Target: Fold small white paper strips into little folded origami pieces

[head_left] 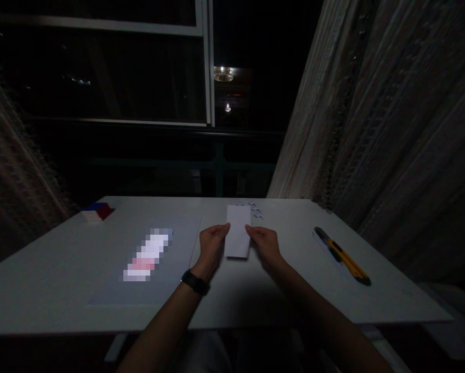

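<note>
A narrow white piece of paper, apparently folded [238, 233], is held upright above the table between my two hands. My left hand [212, 243] pinches its left edge, thumb in front. On the opposite edge, my right hand [265, 246] grips it the same way. The fingers behind the paper are hidden. A dark band circles my left wrist. Just beyond the paper, several small dark marks or bits [256, 211] show on the tabletop; they are too small to name.
On the white table [224, 305], a large pale sheet [111, 292] lies left under a bright, pixelated object [149, 256]. A coloured cube [97, 211] sits at the far left. Rightward lies a yellow and black utility knife [344, 259]. Curtains [313, 103] flank a dark window.
</note>
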`<action>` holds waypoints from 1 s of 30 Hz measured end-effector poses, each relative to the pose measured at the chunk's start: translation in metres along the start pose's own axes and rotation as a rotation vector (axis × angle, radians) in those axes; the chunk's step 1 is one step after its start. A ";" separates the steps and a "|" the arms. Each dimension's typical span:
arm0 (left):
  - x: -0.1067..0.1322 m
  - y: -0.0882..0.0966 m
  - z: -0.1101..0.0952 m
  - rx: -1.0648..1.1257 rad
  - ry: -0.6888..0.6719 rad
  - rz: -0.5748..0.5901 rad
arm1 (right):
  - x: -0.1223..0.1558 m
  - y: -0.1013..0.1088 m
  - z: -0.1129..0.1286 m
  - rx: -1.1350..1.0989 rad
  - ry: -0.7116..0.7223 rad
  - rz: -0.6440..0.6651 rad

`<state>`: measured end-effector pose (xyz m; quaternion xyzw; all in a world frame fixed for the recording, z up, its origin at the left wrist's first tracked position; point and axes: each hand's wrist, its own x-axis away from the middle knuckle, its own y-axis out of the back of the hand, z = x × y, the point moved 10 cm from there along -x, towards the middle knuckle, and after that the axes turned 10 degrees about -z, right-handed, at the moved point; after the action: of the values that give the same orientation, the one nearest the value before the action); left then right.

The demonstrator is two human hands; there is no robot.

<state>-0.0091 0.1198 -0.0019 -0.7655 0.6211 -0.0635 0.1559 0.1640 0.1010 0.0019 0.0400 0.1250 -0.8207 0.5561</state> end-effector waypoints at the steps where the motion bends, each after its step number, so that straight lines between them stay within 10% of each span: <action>1: 0.002 -0.005 0.000 0.018 0.024 0.051 | 0.000 -0.001 0.001 -0.003 -0.003 0.018; 15: 0.020 -0.032 0.008 0.162 0.281 0.315 | 0.016 -0.026 -0.001 -0.036 -0.109 0.302; 30: 0.042 -0.054 0.018 0.314 0.489 0.532 | 0.014 -0.026 -0.004 -0.120 -0.113 0.237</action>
<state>0.0559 0.0912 -0.0058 -0.5069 0.7993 -0.2957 0.1295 0.1348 0.0983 -0.0006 -0.0249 0.1369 -0.7413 0.6566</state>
